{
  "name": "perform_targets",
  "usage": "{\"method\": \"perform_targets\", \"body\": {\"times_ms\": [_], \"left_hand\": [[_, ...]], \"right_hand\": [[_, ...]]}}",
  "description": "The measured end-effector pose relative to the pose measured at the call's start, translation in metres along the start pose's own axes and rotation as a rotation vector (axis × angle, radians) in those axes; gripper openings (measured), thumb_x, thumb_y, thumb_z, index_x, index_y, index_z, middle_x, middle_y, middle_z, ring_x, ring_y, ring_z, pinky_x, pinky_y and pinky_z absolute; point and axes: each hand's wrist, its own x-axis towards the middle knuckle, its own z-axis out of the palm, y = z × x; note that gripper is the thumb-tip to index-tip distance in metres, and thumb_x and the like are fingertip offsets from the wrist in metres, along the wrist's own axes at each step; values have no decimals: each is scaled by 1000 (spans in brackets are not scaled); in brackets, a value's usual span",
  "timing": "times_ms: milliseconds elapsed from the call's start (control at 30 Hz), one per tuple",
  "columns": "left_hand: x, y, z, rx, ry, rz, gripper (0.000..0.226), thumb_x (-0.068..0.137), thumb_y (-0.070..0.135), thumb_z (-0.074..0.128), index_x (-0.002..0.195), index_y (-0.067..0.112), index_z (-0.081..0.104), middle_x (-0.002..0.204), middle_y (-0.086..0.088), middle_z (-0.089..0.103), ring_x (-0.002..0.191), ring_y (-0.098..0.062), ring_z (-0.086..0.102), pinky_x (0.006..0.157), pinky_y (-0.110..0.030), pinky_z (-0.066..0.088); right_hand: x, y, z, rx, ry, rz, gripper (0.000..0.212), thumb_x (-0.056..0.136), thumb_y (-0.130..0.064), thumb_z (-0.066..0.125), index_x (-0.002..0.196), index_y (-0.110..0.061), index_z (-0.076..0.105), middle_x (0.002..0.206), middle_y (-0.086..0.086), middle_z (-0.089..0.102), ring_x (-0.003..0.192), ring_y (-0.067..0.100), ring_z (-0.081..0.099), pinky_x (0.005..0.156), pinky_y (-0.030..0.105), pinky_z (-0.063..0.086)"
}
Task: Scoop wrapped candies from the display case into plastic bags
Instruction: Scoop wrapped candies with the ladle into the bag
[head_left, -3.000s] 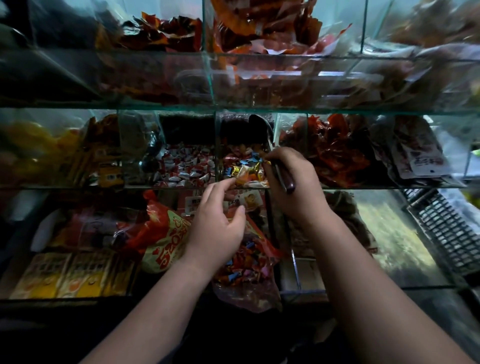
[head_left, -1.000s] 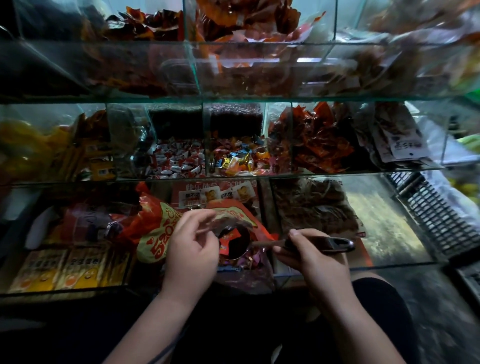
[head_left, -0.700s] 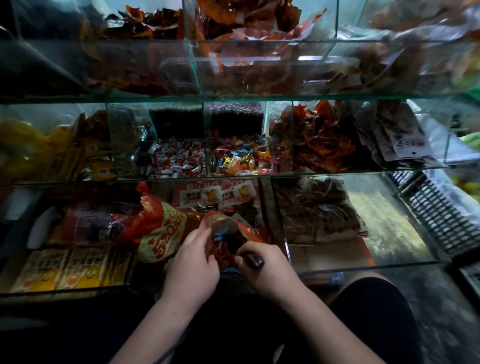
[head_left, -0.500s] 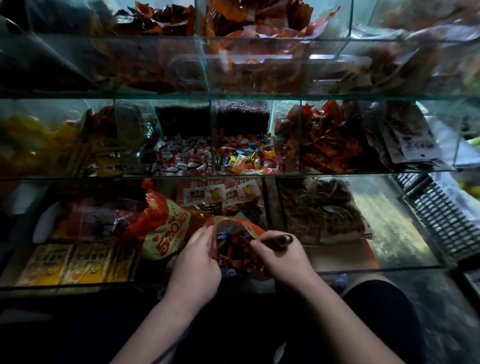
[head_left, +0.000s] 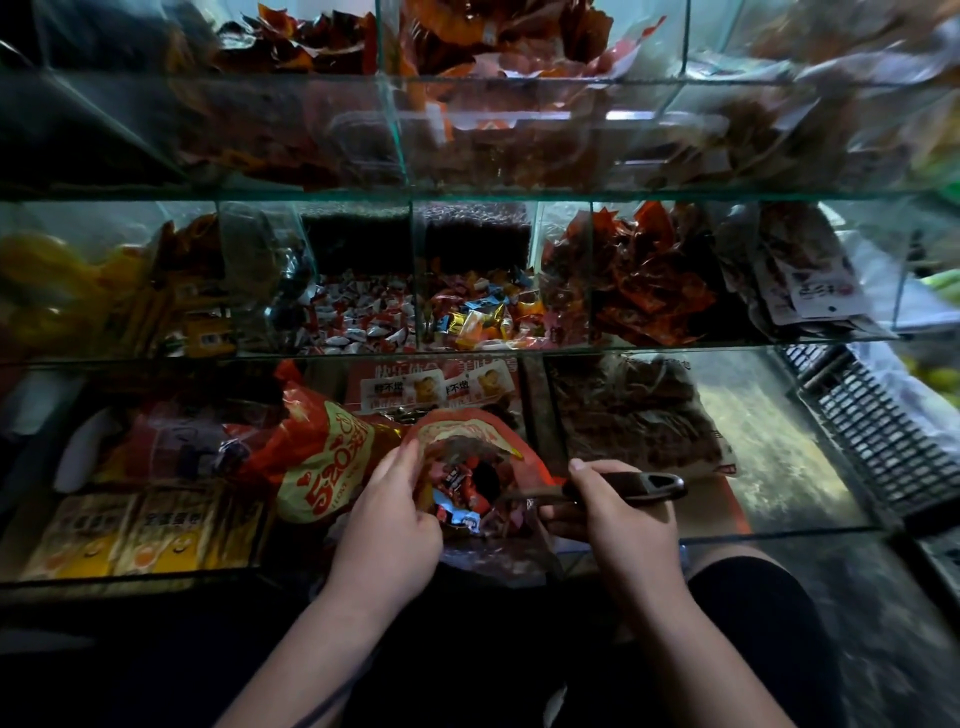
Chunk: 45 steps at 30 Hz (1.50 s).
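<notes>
In the left grip, the plastic bag is showing red with a cream band, its candies glinting red and blue. In the right grip, the scoop is looking dark brown.

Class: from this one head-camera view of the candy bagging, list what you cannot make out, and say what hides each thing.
1. Head view: the bowl of the scoop, inside the plastic bag; its load is lost in shadow.
2. Head view: the bag's bottom, behind the left hand and in the dark.
3. Head view: the label print, too small to read.
4. Head view: the black crate, cut off by the right edge.
</notes>
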Motion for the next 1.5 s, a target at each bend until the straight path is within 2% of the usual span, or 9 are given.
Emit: {"method": "perform_targets", "body": {"times_ms": [133, 200, 267, 367, 433, 533, 800, 1167, 1500], "left_hand": [[-8, 13, 1, 115, 139, 122, 72, 93, 11, 60, 157, 25, 31, 162, 17, 20, 149, -5, 16, 121, -30, 21], [-12, 23, 3, 108, 228, 318, 57, 92, 9, 63, 147, 18, 49, 156, 9, 35, 146, -8, 29, 119, -30, 28], [-14, 32, 10, 88, 179, 432, 47, 91, 11, 61, 138, 14, 60, 142, 6, 53, 135, -10, 46, 114, -33, 40], [-7, 36, 28, 221, -79, 268, 51, 94, 31, 57, 143, 19, 52, 142, 6, 51, 134, -14, 48, 115, -33, 37], [2, 35, 40, 357, -242, 93, 59, 99, 40, 51, 151, 16, 38, 152, -2, 40, 140, -22, 40, 114, -36, 35], [15, 31, 51, 426, -336, -5, 54, 104, 43, 39, 147, 11, 41, 158, -14, 33, 146, -30, 30, 120, -42, 27], [21, 23, 45, 325, -148, 63, 65, 104, 54, 34, 159, 23, 22, 164, -6, 22, 152, -24, 16, 124, -46, 19], [7, 34, 42, 224, -56, 78, 69, 102, 57, 39, 160, 24, 19, 164, -4, 13, 153, -24, 12, 122, -40, 20], [7, 58, 25, 197, 82, 213, 72, 100, 62, 37, 160, 25, 19, 165, 2, 13, 151, -16, 10, 119, -34, 16]], "right_hand": [[-4, -9, -15, 52, 24, -7, 23, 95, -17, 70, 73, -21, 77, 72, 21, 75, 71, 39, 77, 57, 33, 61], [-7, -13, -22, 64, 25, -16, 21, 95, -22, 71, 75, -23, 77, 75, 19, 76, 75, 36, 78, 60, 32, 61], [-12, -18, -26, 68, 34, -60, 16, 91, -30, 74, 78, -21, 76, 76, 18, 77, 75, 36, 78, 62, 34, 62], [-18, -27, -28, 11, 40, -144, 28, 83, -44, 78, 80, -17, 77, 72, 15, 77, 68, 36, 77, 64, 40, 63], [-20, -32, -28, 22, 42, -139, 23, 86, -39, 79, 78, -17, 77, 70, 14, 76, 66, 38, 77, 61, 40, 63], [-23, -38, -30, 76, 62, -91, 19, 89, -26, 78, 72, -18, 76, 68, 16, 75, 67, 42, 76, 57, 38, 62], [-40, -61, -36, 98, 23, -160, 24, 93, -21, 71, 69, -19, 72, 67, 12, 73, 69, 42, 76, 59, 36, 62], [-56, -92, -35, 54, -59, -191, 35, 96, -17, 65, 62, -24, 71, 61, 6, 72, 64, 37, 76, 55, 32, 61], [-75, -133, -39, 90, -110, -270, 14, 70, -32, 67, 58, -24, 70, 59, 7, 70, 59, 38, 75, 53, 34, 61]]}}
